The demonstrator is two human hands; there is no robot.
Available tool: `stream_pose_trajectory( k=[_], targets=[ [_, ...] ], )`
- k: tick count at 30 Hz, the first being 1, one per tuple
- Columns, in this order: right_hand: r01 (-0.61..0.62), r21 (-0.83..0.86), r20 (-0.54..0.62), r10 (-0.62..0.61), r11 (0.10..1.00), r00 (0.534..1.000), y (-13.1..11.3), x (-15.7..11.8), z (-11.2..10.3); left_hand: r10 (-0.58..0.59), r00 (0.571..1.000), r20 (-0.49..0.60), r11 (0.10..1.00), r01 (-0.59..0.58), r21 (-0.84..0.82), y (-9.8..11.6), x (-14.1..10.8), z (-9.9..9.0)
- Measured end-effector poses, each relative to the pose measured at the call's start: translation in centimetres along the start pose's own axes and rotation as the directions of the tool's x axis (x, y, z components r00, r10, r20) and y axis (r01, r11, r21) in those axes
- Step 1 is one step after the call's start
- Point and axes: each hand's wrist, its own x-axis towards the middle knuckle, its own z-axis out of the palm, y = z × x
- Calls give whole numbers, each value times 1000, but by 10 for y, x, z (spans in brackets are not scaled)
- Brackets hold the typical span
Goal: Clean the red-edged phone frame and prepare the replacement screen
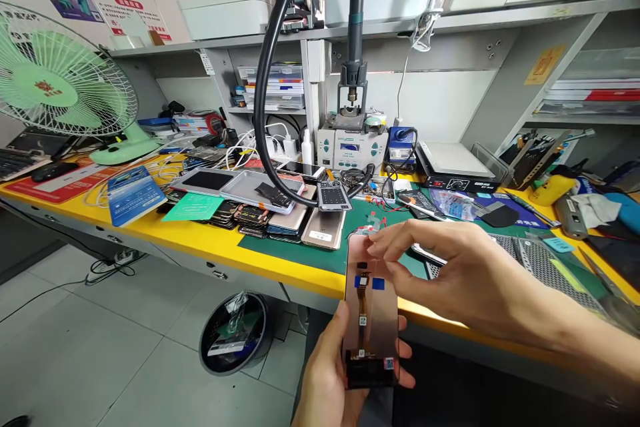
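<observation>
My left hand (327, 367) grips a phone screen (383, 327) from below, its back facing me and tilted upright over the bench's front edge. A thin brown flex cable (363, 307) runs down the middle of that back, with small blue pads beside its upper end. At the screen's upper right edge is my right hand (440, 267), thumb and fingers bent together in a pinch. Whatever lies between those fingertips is too small or hidden to make out. Behind the hands, a green mat (300, 251) covers part of the yellow bench.
Stacked phones (323, 227) and a grey tray (250, 187) stand left of the hands. A black hose (261, 80) arches over the bench near a rework station (353, 149). To the right lies a perforated metal plate (550, 267). A waste bin (235, 333) stands on the floor.
</observation>
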Motion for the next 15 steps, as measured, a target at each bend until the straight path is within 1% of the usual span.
stream_pose_trajectory(
  k=[5, 8, 11, 15],
  targets=[
    [-48, 36, 0, 48, 998, 999, -2, 0, -2, -1, 1000, -4, 1000, 1, 26, 3, -1, 4],
    [-76, 29, -17, 76, 997, 997, -4, 1, -3, -7, 1000, -8, 999, 8, 49, 4, -2, 4],
    [-85, 53, 2, 85, 995, 996, -7, 2, -5, 7, 1000, -18, 996, -5, 91, 5, -2, 6],
    [-73, 91, 24, 71, 993, 997, -9, 4, -8, 32, 998, -61, 992, -25, 121, 9, 0, 13]
  ],
)
